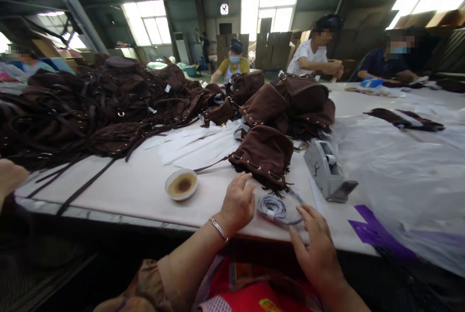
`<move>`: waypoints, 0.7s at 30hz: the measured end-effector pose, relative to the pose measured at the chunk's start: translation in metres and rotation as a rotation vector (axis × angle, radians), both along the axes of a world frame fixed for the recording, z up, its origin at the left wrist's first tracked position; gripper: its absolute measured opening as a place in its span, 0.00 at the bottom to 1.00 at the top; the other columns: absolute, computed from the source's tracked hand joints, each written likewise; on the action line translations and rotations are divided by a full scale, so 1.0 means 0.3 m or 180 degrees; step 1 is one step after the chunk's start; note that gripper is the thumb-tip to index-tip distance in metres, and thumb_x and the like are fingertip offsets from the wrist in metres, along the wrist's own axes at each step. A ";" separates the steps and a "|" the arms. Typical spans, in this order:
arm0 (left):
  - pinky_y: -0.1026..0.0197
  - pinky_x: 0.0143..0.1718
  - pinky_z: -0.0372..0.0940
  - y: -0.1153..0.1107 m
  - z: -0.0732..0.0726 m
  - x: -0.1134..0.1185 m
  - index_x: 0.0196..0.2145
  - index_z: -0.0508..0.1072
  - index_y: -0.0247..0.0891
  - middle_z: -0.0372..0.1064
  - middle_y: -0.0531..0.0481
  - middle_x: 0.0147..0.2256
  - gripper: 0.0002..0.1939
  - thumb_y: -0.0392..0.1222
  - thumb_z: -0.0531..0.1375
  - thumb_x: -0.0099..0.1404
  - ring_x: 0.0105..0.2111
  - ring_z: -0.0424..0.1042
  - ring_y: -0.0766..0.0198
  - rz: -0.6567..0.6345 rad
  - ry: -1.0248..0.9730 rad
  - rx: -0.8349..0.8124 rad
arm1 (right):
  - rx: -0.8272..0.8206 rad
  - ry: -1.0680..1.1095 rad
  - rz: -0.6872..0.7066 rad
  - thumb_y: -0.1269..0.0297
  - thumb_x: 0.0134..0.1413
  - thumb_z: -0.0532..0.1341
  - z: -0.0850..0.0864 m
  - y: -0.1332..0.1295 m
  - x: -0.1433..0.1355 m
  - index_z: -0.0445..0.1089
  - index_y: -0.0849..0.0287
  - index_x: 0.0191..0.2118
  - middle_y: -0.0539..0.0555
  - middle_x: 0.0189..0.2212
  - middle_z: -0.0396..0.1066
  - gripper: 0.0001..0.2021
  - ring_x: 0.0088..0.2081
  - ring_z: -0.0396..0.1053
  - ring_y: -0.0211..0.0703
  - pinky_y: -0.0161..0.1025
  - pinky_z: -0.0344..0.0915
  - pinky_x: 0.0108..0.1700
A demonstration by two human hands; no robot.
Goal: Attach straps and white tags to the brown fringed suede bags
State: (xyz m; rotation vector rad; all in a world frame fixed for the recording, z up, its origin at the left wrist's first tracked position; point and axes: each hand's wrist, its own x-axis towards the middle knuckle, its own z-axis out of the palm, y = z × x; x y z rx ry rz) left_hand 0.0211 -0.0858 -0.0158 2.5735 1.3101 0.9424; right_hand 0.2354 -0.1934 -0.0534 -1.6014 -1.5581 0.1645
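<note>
The left hand (238,203) is beside the lower edge of a soft brown bag (262,153), its fingers loosely bent and a little parted at the tips. A smooth, shiny metal bracelet (219,229) rings its wrist. The right hand (315,244) has its thumb spread well away from bent fingers, which reach toward a flat grey coil (272,207). Whether those fingertips touch the loose end of the coil, I cannot tell.

The coil lies on the table between the two hands, wound in thin rounds with a small white band across its near side. The bag lies just beyond it, its cloth matte and suede-like, with metal rings set in a row along the near edge and a dark fringe at the corner. A thin dark strap runs from its left side toward a round, shallow white bowl (170,191) holding brownish liquid, darkest in the middle.

To the right stands a boxy, hard grey tape dispenser (329,174), slanted at its near end. A flat purple strip (376,234) with angular ends lies near the table's edge, beside thin, wrinkled, see-through plastic (395,171). Behind the bowl are long, overlapping white sheets (199,145). More brown bags form a slumped, tangled heap (119,94) with looping straps at the left.
</note>
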 end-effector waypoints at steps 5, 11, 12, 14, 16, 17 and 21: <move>0.44 0.55 0.63 0.261 0.093 -0.147 0.56 0.65 0.32 0.65 0.33 0.55 0.22 0.33 0.54 0.63 0.56 0.64 0.48 0.1389 0.1375 -0.0779 | 0.0391 -0.1443 0.0842 0.71 0.57 0.58 -0.002 0.080 -0.102 0.67 0.50 0.58 0.61 0.64 0.53 0.23 0.63 0.53 0.64 0.62 0.61 0.57; 0.52 0.43 0.69 0.454 0.161 -0.208 0.40 0.76 0.30 0.74 0.34 0.39 0.14 0.28 0.53 0.62 0.42 0.75 0.50 0.1544 0.1909 -0.1344 | 0.0342 -0.2269 0.0709 0.80 0.55 0.54 -0.058 0.367 0.007 0.75 0.57 0.49 0.65 0.55 0.64 0.21 0.58 0.60 0.57 0.52 0.64 0.56; 0.52 0.44 0.69 0.473 0.186 -0.208 0.41 0.76 0.30 0.74 0.33 0.40 0.14 0.29 0.52 0.64 0.43 0.75 0.50 0.1523 0.1912 -0.1275 | 0.0307 -0.2319 0.0613 0.79 0.55 0.53 -0.064 0.418 0.042 0.76 0.58 0.48 0.65 0.54 0.65 0.20 0.57 0.61 0.56 0.52 0.65 0.55; 0.51 0.46 0.67 0.505 0.253 -0.201 0.44 0.75 0.30 0.73 0.32 0.44 0.17 0.30 0.49 0.65 0.47 0.73 0.48 0.1476 0.1898 -0.1089 | 0.0242 -0.2340 0.0510 0.78 0.55 0.52 -0.070 0.504 0.104 0.77 0.60 0.48 0.66 0.51 0.67 0.20 0.54 0.64 0.55 0.51 0.65 0.54; 0.49 0.48 0.67 0.527 0.333 -0.189 0.46 0.75 0.30 0.72 0.32 0.45 0.17 0.30 0.49 0.65 0.49 0.72 0.47 0.1423 0.1906 -0.0946 | 0.0140 -0.2290 0.0479 0.78 0.54 0.52 -0.067 0.559 0.145 0.76 0.61 0.48 0.66 0.49 0.69 0.20 0.52 0.66 0.54 0.50 0.65 0.54; 0.49 0.48 0.67 0.532 0.374 -0.181 0.45 0.75 0.30 0.72 0.32 0.44 0.17 0.30 0.50 0.64 0.48 0.72 0.46 0.1394 0.1935 -0.0906 | 0.0071 -0.2236 0.0477 0.77 0.54 0.52 -0.061 0.575 0.156 0.76 0.62 0.48 0.65 0.48 0.70 0.21 0.51 0.66 0.53 0.50 0.66 0.53; 0.50 0.45 0.67 0.481 0.480 -0.149 0.43 0.75 0.31 0.73 0.34 0.40 0.15 0.31 0.57 0.58 0.44 0.73 0.47 0.0973 0.1795 -0.0893 | 0.0000 -0.1726 0.0358 0.76 0.52 0.53 0.007 0.552 0.140 0.77 0.64 0.46 0.65 0.45 0.72 0.19 0.49 0.68 0.53 0.50 0.66 0.53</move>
